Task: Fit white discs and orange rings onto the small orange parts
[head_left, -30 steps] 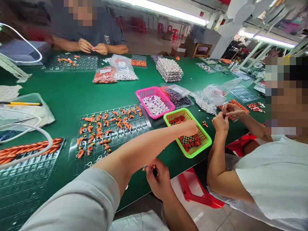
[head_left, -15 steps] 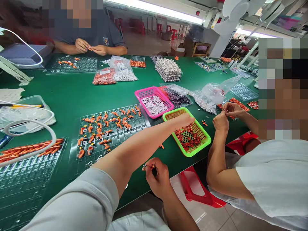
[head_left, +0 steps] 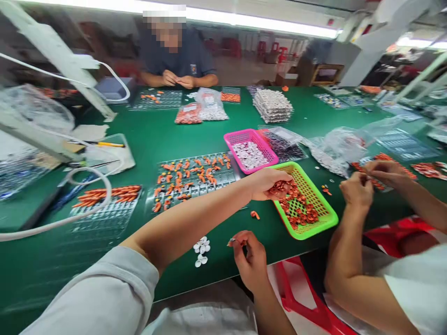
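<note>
My left hand (head_left: 270,183) is closed around a handful of small red-orange round parts (head_left: 279,187) over the left edge of the green basket (head_left: 330,222). More of the same parts lie loose in that basket. Close to the table's front edge, my right hand (head_left: 251,260) pinches a small piece (head_left: 232,242) with a greyish tip, mostly hidden by the fingers. Between the two hands a single curved orange piece (head_left: 255,215) lies on the green table. Several white discs (head_left: 201,251) are scattered below my left forearm.
A pink basket (head_left: 228,139) of white parts adjoins the green one. A clear tray (head_left: 223,186) with orange curved pieces sits left of it. Another tray (head_left: 104,214) is further left, near a white cable (head_left: 109,186). A co-worker's hands (head_left: 359,188) work at right; another person sits opposite.
The view has swung left, so the scene sits further right. My left hand has drawn back to the basket's left edge, now with the handful of parts showing. My right hand still pinches.
</note>
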### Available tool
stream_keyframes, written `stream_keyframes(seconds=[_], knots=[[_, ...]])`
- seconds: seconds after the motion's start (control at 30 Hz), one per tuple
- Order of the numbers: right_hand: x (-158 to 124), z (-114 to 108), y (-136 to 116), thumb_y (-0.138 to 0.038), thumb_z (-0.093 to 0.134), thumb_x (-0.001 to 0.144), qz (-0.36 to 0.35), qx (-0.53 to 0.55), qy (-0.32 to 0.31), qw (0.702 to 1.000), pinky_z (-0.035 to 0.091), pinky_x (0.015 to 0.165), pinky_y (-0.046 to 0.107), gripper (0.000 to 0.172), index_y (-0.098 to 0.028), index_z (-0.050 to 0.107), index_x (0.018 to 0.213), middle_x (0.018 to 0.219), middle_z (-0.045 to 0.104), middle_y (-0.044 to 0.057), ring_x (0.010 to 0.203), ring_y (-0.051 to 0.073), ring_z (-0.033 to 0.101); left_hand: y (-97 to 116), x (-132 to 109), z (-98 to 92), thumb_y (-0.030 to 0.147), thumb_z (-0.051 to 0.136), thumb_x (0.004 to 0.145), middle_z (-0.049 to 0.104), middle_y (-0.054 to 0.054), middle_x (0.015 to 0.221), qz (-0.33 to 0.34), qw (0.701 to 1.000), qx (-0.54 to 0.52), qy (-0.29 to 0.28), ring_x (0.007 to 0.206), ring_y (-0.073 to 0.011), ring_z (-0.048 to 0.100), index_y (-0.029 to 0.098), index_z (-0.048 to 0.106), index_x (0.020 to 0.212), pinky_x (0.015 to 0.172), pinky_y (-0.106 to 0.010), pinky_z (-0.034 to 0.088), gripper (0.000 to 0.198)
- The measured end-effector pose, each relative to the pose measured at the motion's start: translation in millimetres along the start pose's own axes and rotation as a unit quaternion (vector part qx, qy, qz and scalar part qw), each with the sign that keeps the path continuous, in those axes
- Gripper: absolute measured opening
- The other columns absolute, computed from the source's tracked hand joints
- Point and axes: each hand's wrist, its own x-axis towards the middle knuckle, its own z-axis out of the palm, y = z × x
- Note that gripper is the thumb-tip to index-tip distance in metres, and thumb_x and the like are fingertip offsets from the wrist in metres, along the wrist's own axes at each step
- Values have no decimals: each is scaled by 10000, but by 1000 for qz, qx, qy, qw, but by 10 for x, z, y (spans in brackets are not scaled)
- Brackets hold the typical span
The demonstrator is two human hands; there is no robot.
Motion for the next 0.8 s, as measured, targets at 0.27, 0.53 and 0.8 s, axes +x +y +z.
stream_keyframes(seconds=[0.27, 0.53, 0.8], knots=[[-23, -84, 122, -260, 508, 977, -10, -20, -53, 998, 532, 691, 278, 149, -212, 572, 852, 844, 683, 50, 775, 170, 676, -657, -1483, -553, 410, 532, 864, 352, 43, 611, -27, 968, -32, 246, 412, -48, 212, 197, 463, 718, 346, -169, 174, 267], [-43, -142, 122, -270, 514, 968, 17, -32, -98, 995, 549, 699, 293, 148, -223, 581, 846, 879, 693, 61, 796, 183, 693, -1659, -2453, -714, 418, 395, 923, 382, 64, 572, -56, 867, 121, 480, 424, -107, 375, 228, 454, 870, 395, -212, 314, 205], [2, -132, 73, -304, 564, 944, 25, -59, -93, 994, 569, 686, 286, 151, -215, 605, 829, 864, 715, 70, 773, 193, 715, -2097, -2369, -629, 230, 416, 919, 614, -48, 828, -32, 742, 415, 525, 610, -156, 539, 189, 549, 901, 607, -275, 423, 140]])
